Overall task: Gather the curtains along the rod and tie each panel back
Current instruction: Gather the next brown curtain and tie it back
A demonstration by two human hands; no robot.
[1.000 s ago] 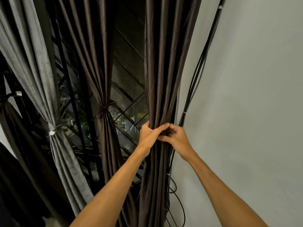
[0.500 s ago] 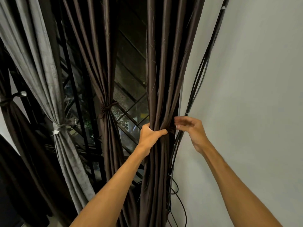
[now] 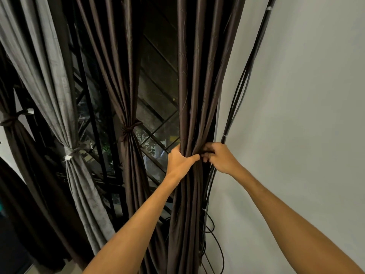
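- The brown curtain panel (image 3: 194, 107) nearest the wall (image 3: 296, 115) hangs bunched into tight folds, and this is the one being worked on.
- The left hand (image 3: 180, 162) is clamped around the gathered folds at about waist height of the panel, thumb across the front and fingers wrapped out of sight behind the cloth.
- The right hand (image 3: 221, 158) sits just beside it on the wall side, its fingers curled in against the edge of the bundle; they seem to pinch a fold or a tie end, but the cloth is too dark there to tell which.
- No band shows around this panel yet, so the step in hand looks like the gathering and the start of the tie.
- Three other panels to the left are already tied back: a second brown panel (image 3: 129, 147) with a knot (image 3: 128, 128), a grey panel (image 3: 59, 91) with a pale tie (image 3: 69, 154), and a dark panel (image 3: 13, 139) at the frame edge with its own band.
- This reads as the last panel, so the task is close to done.
- Black cables (image 3: 240, 89) run down the wall just beside the bundle, touching or nearly touching it by the right hand.
- The next move calls for passing a tie around the folds while the left hand keeps them squeezed, and keeping the cables outside the loop.
- The slippery-looking cloth may spread if the grip loosens.
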